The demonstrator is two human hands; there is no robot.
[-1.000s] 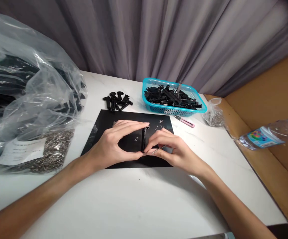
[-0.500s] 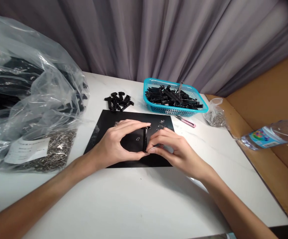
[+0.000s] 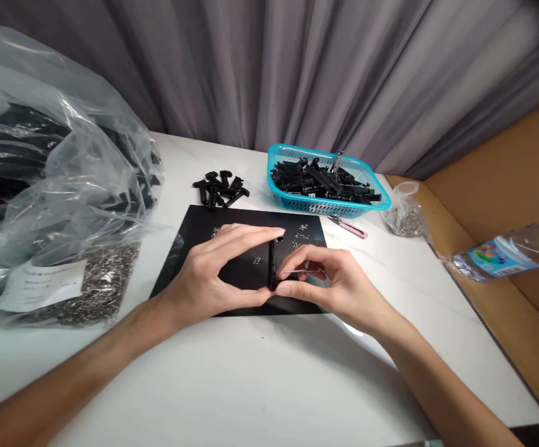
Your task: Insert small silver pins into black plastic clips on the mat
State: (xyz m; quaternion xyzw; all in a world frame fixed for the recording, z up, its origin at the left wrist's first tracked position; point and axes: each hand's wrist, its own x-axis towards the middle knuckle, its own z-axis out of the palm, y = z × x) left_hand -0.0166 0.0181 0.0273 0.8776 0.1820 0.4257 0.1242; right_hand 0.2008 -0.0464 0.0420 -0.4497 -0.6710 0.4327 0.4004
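My left hand (image 3: 207, 267) grips a narrow black plastic part (image 3: 272, 264) by its two ends, fingertips at the far end and thumb at the near end. Closed around a thin metal rod (image 3: 297, 270), my right hand (image 3: 332, 276) is at the right side of that part, its thumb close to the near end. Whether the rod's tip touches the plastic I cannot tell. Under both hands lies a black mat (image 3: 232, 216). One small bent wire piece (image 3: 257, 261) rests on it between my hands, and several tiny metal pieces (image 3: 302, 236) are scattered beyond my right hand.
A blue basket (image 3: 316, 205) of black parts stands at the back, with loose black parts (image 3: 220, 189) left of it. A pink-handled cutter (image 3: 351, 228), a small bag of metal pieces (image 3: 404, 214) and a bottle (image 3: 497, 256) are at right. Large plastic bags (image 3: 78, 186) fill the left.
My right hand's fingers have shifted, and the thin rod now shows more clearly, pointing at the black part. The part has turned slightly in my left hand.
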